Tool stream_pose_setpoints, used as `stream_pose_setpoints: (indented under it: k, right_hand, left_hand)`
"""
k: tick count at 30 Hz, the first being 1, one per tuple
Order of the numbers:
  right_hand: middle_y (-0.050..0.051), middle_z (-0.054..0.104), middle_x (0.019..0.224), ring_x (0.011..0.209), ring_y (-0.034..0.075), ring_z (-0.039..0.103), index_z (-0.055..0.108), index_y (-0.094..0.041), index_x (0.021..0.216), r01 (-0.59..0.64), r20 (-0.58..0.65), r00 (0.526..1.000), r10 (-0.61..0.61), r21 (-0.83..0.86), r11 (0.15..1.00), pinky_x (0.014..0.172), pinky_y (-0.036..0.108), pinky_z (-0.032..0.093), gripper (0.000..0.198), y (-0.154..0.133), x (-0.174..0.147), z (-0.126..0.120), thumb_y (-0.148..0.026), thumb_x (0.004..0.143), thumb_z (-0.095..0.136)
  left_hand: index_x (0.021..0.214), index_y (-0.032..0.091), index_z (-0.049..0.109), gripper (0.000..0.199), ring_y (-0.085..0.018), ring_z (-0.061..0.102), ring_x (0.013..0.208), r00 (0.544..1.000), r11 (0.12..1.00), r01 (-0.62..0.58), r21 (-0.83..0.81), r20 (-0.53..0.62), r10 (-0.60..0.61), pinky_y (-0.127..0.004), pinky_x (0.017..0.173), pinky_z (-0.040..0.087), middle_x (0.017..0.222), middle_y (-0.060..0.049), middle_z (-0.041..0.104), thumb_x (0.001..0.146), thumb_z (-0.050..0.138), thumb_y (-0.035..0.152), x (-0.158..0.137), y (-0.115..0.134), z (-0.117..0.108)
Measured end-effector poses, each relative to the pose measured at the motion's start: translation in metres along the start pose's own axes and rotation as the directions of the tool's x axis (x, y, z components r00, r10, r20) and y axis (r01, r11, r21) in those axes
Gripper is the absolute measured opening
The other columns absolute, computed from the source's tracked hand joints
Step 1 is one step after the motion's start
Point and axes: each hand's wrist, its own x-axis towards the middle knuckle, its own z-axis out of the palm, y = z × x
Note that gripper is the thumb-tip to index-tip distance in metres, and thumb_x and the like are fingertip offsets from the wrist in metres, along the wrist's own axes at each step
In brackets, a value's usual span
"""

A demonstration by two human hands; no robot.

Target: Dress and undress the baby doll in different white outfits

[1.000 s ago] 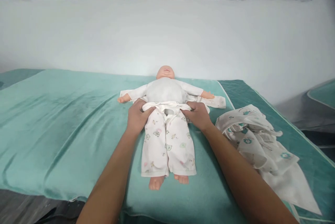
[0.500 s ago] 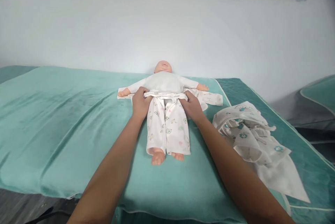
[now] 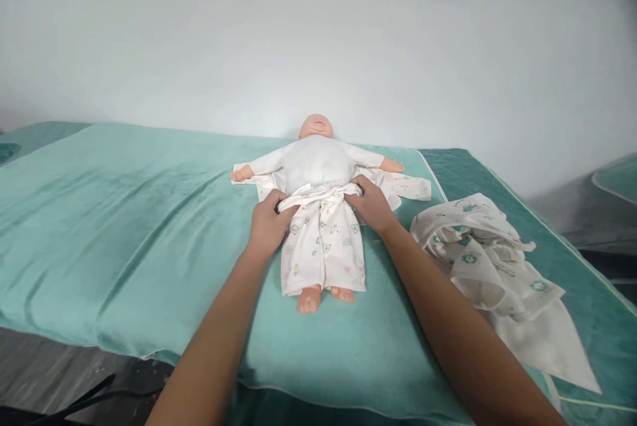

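Note:
A baby doll [image 3: 318,159] lies on its back with arms spread and feet toward me. Its legs are inside white printed pants [image 3: 323,247], and both bare feet stick out below the cuffs. My left hand [image 3: 269,220] pinches the waistband at the left hip. At the right hip my right hand [image 3: 371,204] grips the same waistband, a little higher. The waistband sits bunched across the doll's lower belly. Under the doll's arms and back a printed baby top [image 3: 414,188] is spread open.
A crumpled white printed cloth garment [image 3: 490,267] lies to the right. Everything rests on a green blanket [image 3: 149,227] over a bed against a white wall [image 3: 199,54]. A dark cable [image 3: 109,396] shows on the floor at lower left.
My left hand has come down slightly toward me with its side of the waistband, which now slants. The pant legs have drawn closer together. The view has shifted a little.

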Motion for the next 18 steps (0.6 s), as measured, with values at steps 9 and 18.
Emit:
stream_pose_setpoints:
  k: [9, 18]
  right_hand:
    - [-0.003, 0.048, 0.066, 0.068, 0.015, 0.044, 0.047, -0.021, 0.067, 0.061, 0.003, 0.998, -0.061, -0.082, 0.995, 0.064, 0.028, 0.032, 0.027, -0.014, -0.019, -0.004, -0.043, 0.081, 0.057]
    - [-0.006, 0.034, 0.060, 0.061, 0.013, 0.035, 0.036, -0.022, 0.064, -0.019, 0.133, 0.991, 0.034, -0.115, 0.993, 0.056, 0.027, 0.026, 0.046, -0.027, -0.067, -0.002, -0.058, 0.083, 0.055]
  left_hand:
    - [0.089, 0.022, 0.060, 0.014, -0.019, 0.059, 0.084, 0.999, 1.000, 0.006, 0.029, 0.033, -0.007, -0.030, 0.079, 0.043, 0.090, 0.001, 0.067, 0.078, 0.059, 0.031, 0.009, -0.005, 0.003]
    - [0.091, 0.021, 0.059, 0.018, -0.019, 0.060, 0.087, 1.000, 1.000, 0.006, -0.023, 0.017, -0.006, -0.030, 0.081, 0.043, 0.091, 0.000, 0.067, 0.074, 0.056, 0.025, 0.009, -0.005, 0.003]
